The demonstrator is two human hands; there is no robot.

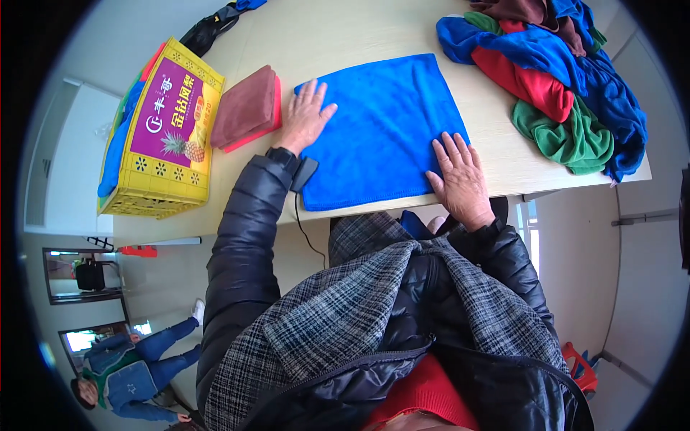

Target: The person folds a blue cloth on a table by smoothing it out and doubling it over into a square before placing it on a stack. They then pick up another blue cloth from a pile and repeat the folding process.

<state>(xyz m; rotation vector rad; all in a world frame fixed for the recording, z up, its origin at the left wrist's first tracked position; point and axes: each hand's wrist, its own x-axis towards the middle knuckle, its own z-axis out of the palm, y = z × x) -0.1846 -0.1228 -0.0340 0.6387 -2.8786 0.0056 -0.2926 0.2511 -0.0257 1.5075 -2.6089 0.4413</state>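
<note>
A blue cloth (374, 133) lies spread flat on the pale table in front of me, with a few soft creases. My left hand (307, 115) rests at its left edge, fingers stretched out and pointing away from me. On the cloth's right edge lies my right hand (460, 176), flat with the fingers spread. Neither hand grips anything. Just left of my left hand sits a small stack of folded cloths, a brown one (243, 108) over a red one (251, 138). Beside my left wrist is a small black device (305, 174) with a thin cable hanging over the table edge.
A yellow crate (162, 194) with a purple panel and cloths inside stands at the left. Crumpled blue, red, green and brown cloths (553, 79) pile up at the right. A black item (208, 30) lies at the far left. Another person (133, 377) is at lower left.
</note>
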